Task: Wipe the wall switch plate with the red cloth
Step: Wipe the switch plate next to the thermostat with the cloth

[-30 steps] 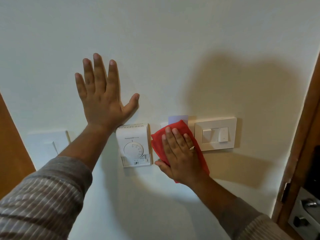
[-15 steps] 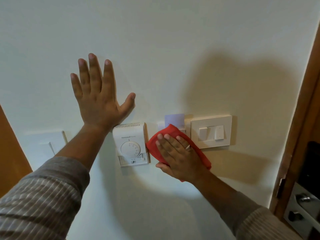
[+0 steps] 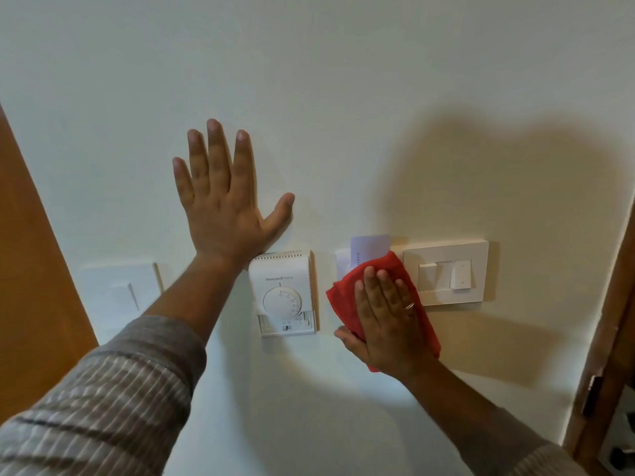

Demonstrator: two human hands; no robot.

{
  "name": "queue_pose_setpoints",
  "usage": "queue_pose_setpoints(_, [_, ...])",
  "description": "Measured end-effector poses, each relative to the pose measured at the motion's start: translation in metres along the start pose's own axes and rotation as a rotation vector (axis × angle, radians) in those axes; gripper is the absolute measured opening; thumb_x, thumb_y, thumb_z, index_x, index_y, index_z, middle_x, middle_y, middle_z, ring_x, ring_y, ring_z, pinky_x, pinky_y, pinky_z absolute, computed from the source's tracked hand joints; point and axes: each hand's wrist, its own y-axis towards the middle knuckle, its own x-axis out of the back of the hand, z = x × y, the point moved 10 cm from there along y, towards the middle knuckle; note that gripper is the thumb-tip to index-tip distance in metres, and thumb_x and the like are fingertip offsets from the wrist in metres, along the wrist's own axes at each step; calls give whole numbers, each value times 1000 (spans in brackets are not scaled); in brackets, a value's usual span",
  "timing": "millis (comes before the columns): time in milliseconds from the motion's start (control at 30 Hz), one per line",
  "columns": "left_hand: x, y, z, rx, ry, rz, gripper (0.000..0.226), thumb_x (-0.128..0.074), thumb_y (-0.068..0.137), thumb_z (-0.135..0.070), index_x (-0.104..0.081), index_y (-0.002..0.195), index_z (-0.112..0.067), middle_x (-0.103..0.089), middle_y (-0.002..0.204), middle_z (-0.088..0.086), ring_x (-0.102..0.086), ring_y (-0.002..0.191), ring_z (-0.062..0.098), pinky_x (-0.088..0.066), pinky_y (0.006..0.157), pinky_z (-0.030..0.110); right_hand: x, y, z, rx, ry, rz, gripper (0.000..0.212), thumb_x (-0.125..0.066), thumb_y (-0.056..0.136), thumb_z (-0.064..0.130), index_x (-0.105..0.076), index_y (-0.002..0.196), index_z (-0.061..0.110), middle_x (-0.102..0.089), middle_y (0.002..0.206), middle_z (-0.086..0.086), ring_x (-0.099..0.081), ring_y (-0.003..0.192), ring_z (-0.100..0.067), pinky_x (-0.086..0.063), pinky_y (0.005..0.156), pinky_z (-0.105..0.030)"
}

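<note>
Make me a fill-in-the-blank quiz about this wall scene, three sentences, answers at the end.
1. The right hand presses a cloth coloured ____.
2. The left hand lies flat on the wall, just above the ____.
3. The switch plate sits to the ____ of the cloth.

Missing words: red; thermostat; right
</note>
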Motion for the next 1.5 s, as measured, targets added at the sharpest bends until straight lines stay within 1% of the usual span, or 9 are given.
queue_pose_setpoints(167, [-1,-1,2,5,-9,14,96,-36,93,-75,-17,162,-11,-14,168,25,-12,155,48,-6,124,62,2,-15,-5,261,-12,20,89,-55,92,62,-27,152,2,-28,158,-18,-14,152,-32,-13,123,-47])
queue_pose_setpoints(367, [0,0,1,7,-9,14,96,-37,93,-75,-16,162,-11,-13,168,26,-11,155,48,-5,123,62,1,-4,-7,5,17,62,87,-38,98,62,-14,155,0,-3,165,-18,-5,152,-35,-9,124,-49])
queue_pose_setpoints(500, [-2,0,1,0,7,-8,96,-37,92,-75,-17,161,-11,-15,167,27,-13,154,49,-5,123,62,-3,11,2,-102,48,54,92,-38,96,64,-9,156,0,-9,162,-19,-3,152,-36,-4,124,-51])
queue_pose_setpoints(667, [-2,-1,2,-6,0,-11,96,-37,93,-75,-17,161,-11,-16,167,28,-14,154,49,-7,123,63,2,-1,0,232,11,29,85,-52,94,60,-25,153,5,-25,158,-15,-12,152,-31,-12,124,-47])
queue_pose_setpoints(800, [-1,0,2,0,1,-10,96,-37,93,-75,-19,161,-10,-17,166,28,-14,153,50,-8,123,64,4,1,-14,-34,38,32,87,-48,96,61,-18,154,4,-14,163,-18,-6,153,-32,-14,122,-49])
queue_pose_setpoints(933, [-2,-1,1,0,-5,-10,96,-37,93,-75,-18,161,-10,-17,166,28,-15,153,50,-7,122,64,-7,5,-2,-252,89,82,90,-35,98,65,-4,157,4,6,166,-15,-1,152,-36,-3,124,-50])
queue_pose_setpoints(1133, [1,-1,0,-7,-17,-20,94,-40,93,-73,-21,160,-9,-18,165,30,-16,153,51,-6,123,63,3,-7,-6,52,3,57,89,-50,94,64,-21,154,6,-19,161,-17,-8,153,-32,-12,123,-48])
queue_pose_setpoints(1333, [0,-1,1,-11,-2,-45,94,-41,93,-72,-22,160,-8,-20,165,30,-17,152,51,-8,123,63,-9,-5,-8,-365,24,100,92,-25,98,69,2,156,2,11,164,-19,4,152,-37,0,124,-49])
queue_pose_setpoints(1500, [0,-1,0,-7,-13,-38,94,-37,93,-74,-15,162,-13,-15,167,27,-13,154,49,8,125,51,-10,-17,-5,-197,-26,130,96,-32,96,70,-2,156,2,8,165,-20,0,152,-37,-7,123,-51])
